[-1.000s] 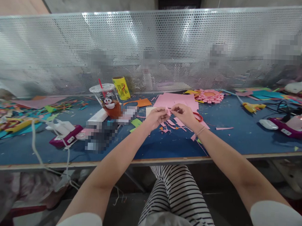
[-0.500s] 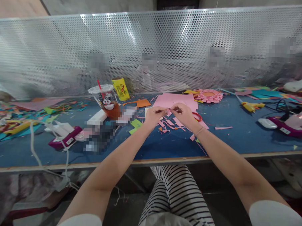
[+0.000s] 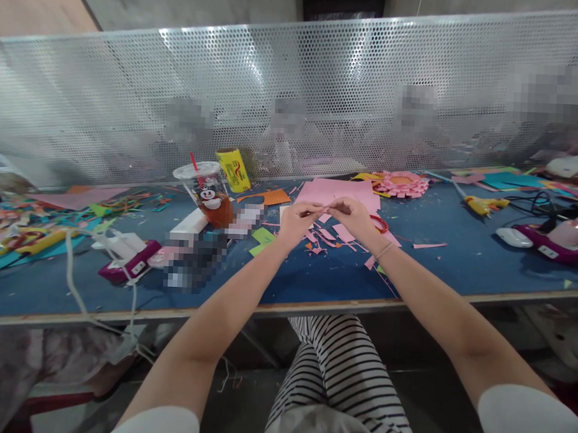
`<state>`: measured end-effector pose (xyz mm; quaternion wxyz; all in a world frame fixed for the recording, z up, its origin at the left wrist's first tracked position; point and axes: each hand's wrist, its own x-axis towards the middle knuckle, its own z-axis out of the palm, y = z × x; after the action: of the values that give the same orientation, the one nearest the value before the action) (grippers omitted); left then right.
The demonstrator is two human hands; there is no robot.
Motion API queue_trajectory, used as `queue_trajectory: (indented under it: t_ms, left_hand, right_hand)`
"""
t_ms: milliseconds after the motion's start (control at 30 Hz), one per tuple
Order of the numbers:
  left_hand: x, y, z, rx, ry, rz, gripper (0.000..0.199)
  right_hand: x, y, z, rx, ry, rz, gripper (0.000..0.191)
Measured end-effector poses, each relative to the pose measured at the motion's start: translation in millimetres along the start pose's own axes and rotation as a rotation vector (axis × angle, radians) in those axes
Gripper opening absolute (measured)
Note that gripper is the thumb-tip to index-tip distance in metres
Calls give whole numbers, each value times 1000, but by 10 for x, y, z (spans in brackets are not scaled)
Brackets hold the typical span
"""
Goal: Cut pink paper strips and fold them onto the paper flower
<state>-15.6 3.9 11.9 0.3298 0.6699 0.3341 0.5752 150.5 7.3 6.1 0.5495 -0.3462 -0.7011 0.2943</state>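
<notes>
My left hand (image 3: 299, 221) and my right hand (image 3: 353, 219) meet fingertip to fingertip above the blue table. Between the pinched fingers is a small pink paper piece (image 3: 326, 209), partly hidden by them. Behind the hands lies a pink sheet (image 3: 342, 191). Pink scraps (image 3: 327, 235) are scattered below my fingers. The red handle of a tool (image 3: 379, 224) shows beside my right hand. A pink paper rosette (image 3: 402, 184) with an orange centre rests at the back, right of the sheet.
Left of my hands are a drink cup (image 3: 208, 197), a yellow box (image 3: 233, 170), green scraps (image 3: 262, 241) and a purple power strip (image 3: 130, 260) with white cables. Right are a yellow glue gun (image 3: 483, 204) and another purple strip (image 3: 558, 245). A perforated metal screen (image 3: 323, 84) stands behind.
The view has shifted slightly, so the things at the left sit a little further right. My hands stay together, with the fingertips slightly changed around the pink piece.
</notes>
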Motion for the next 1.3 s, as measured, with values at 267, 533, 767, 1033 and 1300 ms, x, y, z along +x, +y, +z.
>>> queue_trajectory:
  t_ms: [267, 533, 767, 1033, 1300]
  left_hand:
    - [-27, 75, 17, 131, -42, 74, 8]
    - [-15, 9, 32, -116, -62, -90, 21]
    - [7, -21, 51, -519, -20, -365, 30]
    - [28, -12, 49, -637, 20, -472, 24]
    - [14, -2, 19, -654, -79, -530, 22]
  right_hand:
    - [42, 92, -2, 193, 2, 58, 19]
    - [37, 124, 5, 189, 8, 21, 18]
    - [-2, 7, 8, 77, 29, -29, 14]
    - [-5, 23, 12, 147, 12, -12, 18]
    - [-2, 6, 30, 153, 14, -1, 13]
